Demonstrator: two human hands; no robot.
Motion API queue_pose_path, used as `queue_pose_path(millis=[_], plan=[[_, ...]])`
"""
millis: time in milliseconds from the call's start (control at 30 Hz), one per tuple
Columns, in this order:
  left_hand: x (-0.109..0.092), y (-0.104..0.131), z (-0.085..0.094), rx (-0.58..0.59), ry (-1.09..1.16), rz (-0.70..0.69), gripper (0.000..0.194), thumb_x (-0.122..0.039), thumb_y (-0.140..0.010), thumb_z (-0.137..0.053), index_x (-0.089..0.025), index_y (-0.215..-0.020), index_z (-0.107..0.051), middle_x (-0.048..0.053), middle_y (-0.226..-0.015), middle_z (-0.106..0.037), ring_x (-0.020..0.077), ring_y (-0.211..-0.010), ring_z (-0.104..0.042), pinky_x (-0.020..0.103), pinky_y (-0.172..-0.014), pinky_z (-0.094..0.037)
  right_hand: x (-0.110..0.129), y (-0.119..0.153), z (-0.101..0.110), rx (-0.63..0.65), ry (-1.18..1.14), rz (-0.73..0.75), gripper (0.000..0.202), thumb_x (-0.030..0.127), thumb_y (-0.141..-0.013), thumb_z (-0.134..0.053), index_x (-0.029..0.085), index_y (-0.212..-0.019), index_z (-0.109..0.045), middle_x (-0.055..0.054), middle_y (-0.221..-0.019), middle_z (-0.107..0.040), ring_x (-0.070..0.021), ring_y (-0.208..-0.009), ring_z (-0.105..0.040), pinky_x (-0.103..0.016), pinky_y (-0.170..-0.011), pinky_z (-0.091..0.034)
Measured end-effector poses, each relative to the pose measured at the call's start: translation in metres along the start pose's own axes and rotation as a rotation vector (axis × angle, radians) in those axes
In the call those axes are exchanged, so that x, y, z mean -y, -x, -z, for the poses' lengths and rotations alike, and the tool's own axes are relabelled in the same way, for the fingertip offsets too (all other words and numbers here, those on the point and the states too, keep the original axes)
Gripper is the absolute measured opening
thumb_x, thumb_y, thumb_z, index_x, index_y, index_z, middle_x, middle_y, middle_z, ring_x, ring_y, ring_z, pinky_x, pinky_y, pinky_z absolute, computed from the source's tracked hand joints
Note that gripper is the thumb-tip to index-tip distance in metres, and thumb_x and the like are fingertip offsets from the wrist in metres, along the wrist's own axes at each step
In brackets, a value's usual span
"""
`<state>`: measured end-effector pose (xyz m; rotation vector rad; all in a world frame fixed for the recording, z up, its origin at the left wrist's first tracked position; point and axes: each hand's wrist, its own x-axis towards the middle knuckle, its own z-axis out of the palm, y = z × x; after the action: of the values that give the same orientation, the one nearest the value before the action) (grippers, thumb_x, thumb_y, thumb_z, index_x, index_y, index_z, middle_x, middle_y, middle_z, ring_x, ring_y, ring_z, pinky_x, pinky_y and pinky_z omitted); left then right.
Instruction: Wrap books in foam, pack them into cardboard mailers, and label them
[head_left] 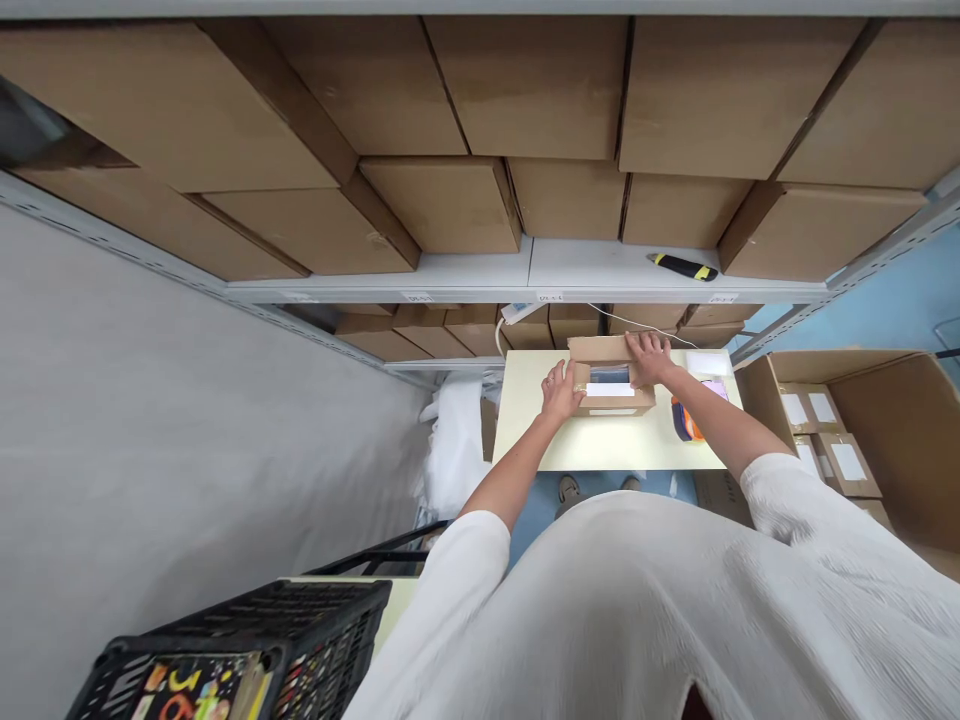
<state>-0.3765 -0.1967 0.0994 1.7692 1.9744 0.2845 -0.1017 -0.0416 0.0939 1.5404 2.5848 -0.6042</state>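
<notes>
Plainly, both hands (561,392) (649,358) touch an open carton (613,401) with bluish contents (609,375).

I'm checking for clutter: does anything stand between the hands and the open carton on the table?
Nothing visible does: the left hand and right hand both touch the open carton directly.

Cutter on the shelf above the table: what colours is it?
The cutter is black with yellow parts, seen in the head view.
</notes>
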Motion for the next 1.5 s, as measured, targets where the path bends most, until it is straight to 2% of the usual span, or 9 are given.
queue_pose_path(millis=[200,300,400,600,867,1067,1233,1333,1500], plan=[[-0.004,0.008,0.004,-0.043,-0.01,0.0,0.101,-0.049,-0.102,-0.065,-0.023,-0.182,-0.009,0.023,-0.186,-0.021,0.0447,-0.17,-0.026,0.065,-0.133,-0.028,0.012,0.031,0.007,-0.193,0.007,0.035,0.115,0.059,-0.086,-0.081,0.026,-0.181,-0.024,-0.022,-0.174,-0.038,-0.0524,-0.162,-0.026,-0.076,-0.133,-0.012],[-0.011,0.016,0.006,-0.109,-0.027,-0.068,0.096,-0.042,-0.106,-0.056,-0.021,-0.183,-0.002,0.023,-0.188,-0.016,0.0432,-0.173,-0.018,0.068,-0.135,-0.023,0.021,0.058,0.006,-0.272,-0.008,0.031,0.087,0.048,-0.098,-0.064,0.024,-0.177,-0.035,-0.022,-0.166,-0.047,-0.0499,-0.155,-0.035,-0.072,-0.132,-0.017],[-0.018,0.025,0.007,-0.113,-0.025,-0.167,0.086,-0.031,-0.108,-0.045,-0.023,-0.183,-0.003,0.02,-0.189,-0.017,0.0395,-0.175,-0.016,0.069,-0.137,-0.018,0.028,0.085,-0.003,-0.272,-0.018,0.04,0.07,0.042,-0.104,-0.051,0.024,-0.171,-0.047,-0.021,-0.161,-0.053,-0.0477,-0.149,-0.04,-0.071,-0.129,-0.023],[-0.019,0.032,-0.001,0.008,-0.059,-0.318,0.074,-0.032,-0.111,-0.039,-0.023,-0.182,-0.022,0.018,-0.183,-0.034,0.0349,-0.172,-0.026,0.063,-0.14,-0.012,0.032,0.112,-0.028,-0.122,-0.007,0.031,0.065,0.047,-0.106,-0.045,0.02,-0.165,-0.052,-0.022,-0.163,-0.054,-0.0464,-0.147,-0.044,-0.068,-0.124,-0.033],[-0.014,0.029,-0.016,0.093,-0.108,-0.29,0.071,-0.041,-0.112,-0.038,-0.026,-0.181,-0.026,0.016,-0.186,-0.028,0.0366,-0.174,-0.024,0.07,-0.139,-0.005,0.036,0.127,-0.041,-0.163,-0.062,0.003,0.067,0.052,-0.11,-0.038,0.022,-0.17,-0.044,-0.02,-0.181,-0.036,-0.0459,-0.16,-0.033,-0.069,-0.128,-0.029],[-0.015,0.025,-0.017,0.105,-0.122,-0.261,0.071,-0.044,-0.113,-0.037,-0.028,-0.182,-0.024,0.015,-0.187,-0.027,0.0362,-0.174,-0.022,0.071,-0.138,-0.008,0.005,0.166,-0.067,-0.295,-0.134,-0.252,0.067,0.05,-0.108,-0.045,0.025,-0.17,-0.043,-0.019,-0.175,-0.044,-0.0461,-0.155,-0.041,-0.07,-0.124,-0.035],[-0.017,0.024,-0.016,0.125,-0.139,-0.233,0.07,-0.044,-0.114,-0.035,-0.027,-0.181,-0.028,0.015,-0.187,-0.026,0.0354,-0.174,-0.021,0.069,-0.139,-0.008,-0.035,0.194,-0.095,-0.239,-0.176,-0.483,0.062,0.05,-0.103,-0.052,0.021,-0.158,-0.055,-0.024,-0.156,-0.06,-0.0471,-0.142,-0.053,-0.069,-0.117,-0.043],[-0.019,0.023,-0.014,0.146,-0.158,-0.224,0.069,-0.04,-0.113,-0.034,-0.025,-0.18,-0.029,0.015,-0.188,-0.024,0.0353,-0.175,-0.019,0.068,-0.139,-0.008,-0.052,0.199,-0.106,-0.206,-0.23,-0.575,0.057,0.054,-0.102,-0.053,0.023,-0.149,-0.063,-0.023,-0.148,-0.064,-0.0473,-0.141,-0.054,-0.069,-0.115,-0.044],[-0.023,0.023,-0.013,0.164,-0.169,-0.19,0.069,-0.045,-0.113,-0.034,-0.027,-0.18,-0.029,0.015,-0.188,-0.023,0.0357,-0.175,-0.018,0.068,-0.138,-0.01,-0.064,0.191,-0.114,-0.145,-0.298,-0.575,0.053,0.059,-0.103,-0.05,0.025,-0.138,-0.07,-0.023,-0.132,-0.071,-0.0474,-0.137,-0.058,-0.07,-0.11,-0.045]])
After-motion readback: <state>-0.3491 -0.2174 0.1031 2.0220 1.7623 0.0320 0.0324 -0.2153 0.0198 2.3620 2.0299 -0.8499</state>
